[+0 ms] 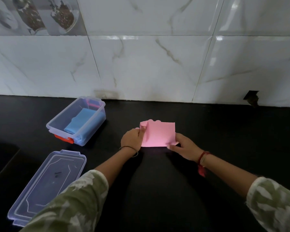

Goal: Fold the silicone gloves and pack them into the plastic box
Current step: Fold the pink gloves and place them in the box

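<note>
Folding is underway: the left hand and right hand each pinch an edge of the pink glove on the worktop. Next, probably carry it to the box, which holds a blue glove.

Pink, blue and black at my counter

My pink glove lies on the black counter; a blue glove fills the clear box with red clasps; my sleeves are green-and-white patterned.
</note>
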A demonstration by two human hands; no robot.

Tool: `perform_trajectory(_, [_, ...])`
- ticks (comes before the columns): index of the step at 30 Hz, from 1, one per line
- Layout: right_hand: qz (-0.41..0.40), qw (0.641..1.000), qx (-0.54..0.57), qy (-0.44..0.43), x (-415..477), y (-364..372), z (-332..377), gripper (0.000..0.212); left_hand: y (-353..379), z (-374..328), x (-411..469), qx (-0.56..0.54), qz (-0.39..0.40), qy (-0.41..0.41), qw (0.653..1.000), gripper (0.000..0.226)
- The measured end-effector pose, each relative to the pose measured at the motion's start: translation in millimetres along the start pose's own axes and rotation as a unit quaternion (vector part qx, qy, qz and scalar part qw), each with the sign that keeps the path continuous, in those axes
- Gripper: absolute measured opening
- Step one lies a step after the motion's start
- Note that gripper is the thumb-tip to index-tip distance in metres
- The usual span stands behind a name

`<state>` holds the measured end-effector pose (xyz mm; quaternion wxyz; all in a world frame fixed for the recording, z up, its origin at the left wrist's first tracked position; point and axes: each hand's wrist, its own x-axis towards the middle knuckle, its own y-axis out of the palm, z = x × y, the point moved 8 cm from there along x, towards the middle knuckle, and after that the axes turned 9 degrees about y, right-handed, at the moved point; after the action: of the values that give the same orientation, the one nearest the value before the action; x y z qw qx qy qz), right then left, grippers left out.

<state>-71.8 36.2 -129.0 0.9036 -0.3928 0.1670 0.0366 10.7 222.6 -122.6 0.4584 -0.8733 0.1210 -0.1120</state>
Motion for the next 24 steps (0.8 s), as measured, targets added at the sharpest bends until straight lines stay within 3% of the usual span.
perform_trajectory(4, [-0.174, 0.984, 0.001, 0.037, 11.5, -4.7, 5.2, 0.038, 1.5, 8.9, 7.5, -0.026, -0.049, -0.063, 0.996, 0.058])
perform_trajectory(7, [-0.244, 0.966, 0.052, 0.068, 14.4, -12.2, -2.9, 0.043, -5.2, 10.5, -2.4, -0.052, -0.120, -0.058, 0.990, 0.058])
perform_trajectory(13, [-0.199, 0.954, 0.132, 0.180, 26.7, -9.1, -20.8, 0.070, -1.3, 3.2, -5.7, -0.013, -0.088, -0.030, 0.996, 0.067])
perform_trajectory(19, [-0.141, 0.923, 0.264, 0.241, 29.5, -3.0, -25.0, 0.029, 5.5, 8.1, -11.3, 0.001, -0.108, -0.116, 0.987, 0.063])
perform_trajectory(22, [-0.081, 0.912, 0.294, 0.273, 30.9, 3.7, -17.8, 0.043, 10.1, 8.2, -6.2, -0.042, -0.054, -0.157, 0.985, 0.064])
perform_trajectory(24, [-0.065, 0.913, 0.300, 0.269, 30.8, 5.2, -11.7, 0.048, 9.4, 7.3, -1.3, -0.156, -0.044, -0.166, 0.973, 0.051])
